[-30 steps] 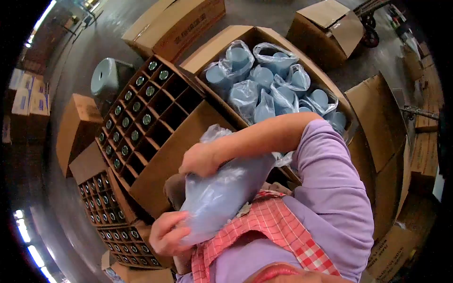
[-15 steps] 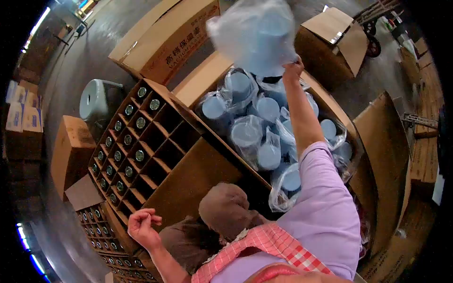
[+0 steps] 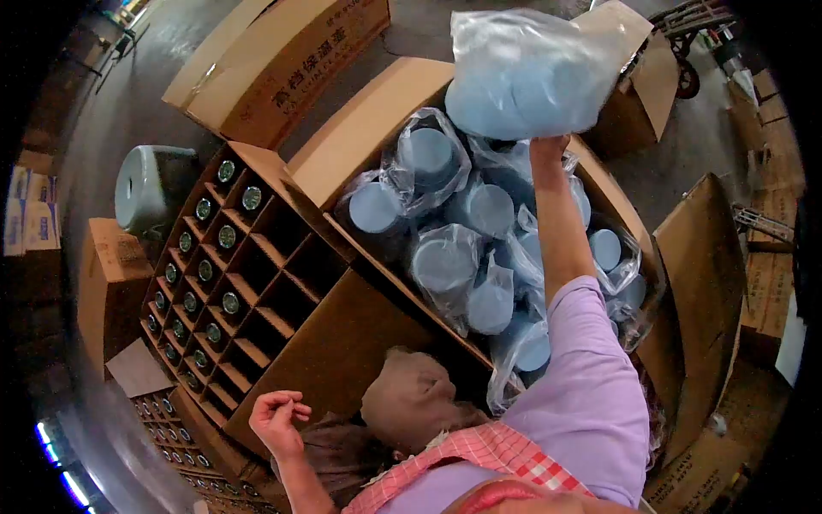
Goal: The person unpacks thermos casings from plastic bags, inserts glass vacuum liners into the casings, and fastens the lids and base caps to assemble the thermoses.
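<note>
My right hand point(image 3: 550, 147) reaches far out over the large open carton point(image 3: 364, 128) and grips the lower edge of a clear plastic bag point(image 3: 531, 81). Light-blue cylindrical pieces show through the bag. Below it the carton holds several more light-blue cylinders point(image 3: 431, 154), many wrapped in clear plastic. Near my body at the left, my left hand point(image 3: 278, 420) has its fingers curled together with nothing seen in them. It is close to the corner of a divided carton point(image 3: 321, 334), where several round silvery tops point(image 3: 226, 236) stand in cells.
A tall brown carton with printed lettering point(image 3: 291, 81) stands beyond the divided one. A pale stool point(image 3: 141, 188) is at the left, above a small box point(image 3: 116, 265). More divided cartons point(image 3: 171, 420) sit lower left. Opened cardboard point(image 3: 698, 283) and a wheeled cart point(image 3: 685, 73) are at the right.
The plastic bag has swung to the right in view with my right hand and now hangs less blurred. My left hand stays curled, slightly further right in view. The whole view has shifted a little.
</note>
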{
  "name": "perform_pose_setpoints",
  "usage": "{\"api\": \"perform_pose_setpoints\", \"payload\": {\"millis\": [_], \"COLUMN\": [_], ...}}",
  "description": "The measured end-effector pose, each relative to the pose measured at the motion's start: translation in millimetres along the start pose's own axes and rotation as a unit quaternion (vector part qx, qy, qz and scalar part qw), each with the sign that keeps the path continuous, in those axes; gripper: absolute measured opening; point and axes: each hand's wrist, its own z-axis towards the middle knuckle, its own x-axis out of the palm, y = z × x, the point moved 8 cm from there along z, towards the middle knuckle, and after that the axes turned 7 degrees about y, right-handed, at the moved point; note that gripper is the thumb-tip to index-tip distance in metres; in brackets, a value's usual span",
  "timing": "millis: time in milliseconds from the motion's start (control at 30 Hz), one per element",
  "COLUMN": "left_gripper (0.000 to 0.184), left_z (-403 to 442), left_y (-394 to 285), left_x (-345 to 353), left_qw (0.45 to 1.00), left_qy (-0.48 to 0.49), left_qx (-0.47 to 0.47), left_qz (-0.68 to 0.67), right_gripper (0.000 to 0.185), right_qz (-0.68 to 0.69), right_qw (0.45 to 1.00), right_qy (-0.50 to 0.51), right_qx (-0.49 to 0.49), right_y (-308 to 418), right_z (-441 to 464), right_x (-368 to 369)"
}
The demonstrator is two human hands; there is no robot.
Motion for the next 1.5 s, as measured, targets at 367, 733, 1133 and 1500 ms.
{"api": "perform_pose_setpoints", "payload": {"millis": [367,733,1133,1500], "left_gripper": [0.007,0.009,0.009,0.04], "left_z": [5,-3,-25,-70], "left_y": [19,35,8,27], "left_x": [0,-10,-16,63], "left_qw": [0.999,0.997,0.998,0.858], "left_qy": [0.022,0.022,0.018,0.263], "left_qx": [-0.037,-0.074,-0.037,-0.12], "left_qz": [0.028,0.016,-0.046,-0.425], "right_gripper": [0.032,0.022,0.014,0.013], "right_qz": [-0.796,-0.762,-0.299,0.09], "right_qw": [0.601,0.515,0.892,0.376], "right_qy": [0.074,0.378,0.22,0.849], "right_qx": [0.017,-0.102,0.259,0.361], "right_y": [-34,-57,-75,81], "right_z": [0,-184,-206,-576], "right_x": [23,174,211,456]}}
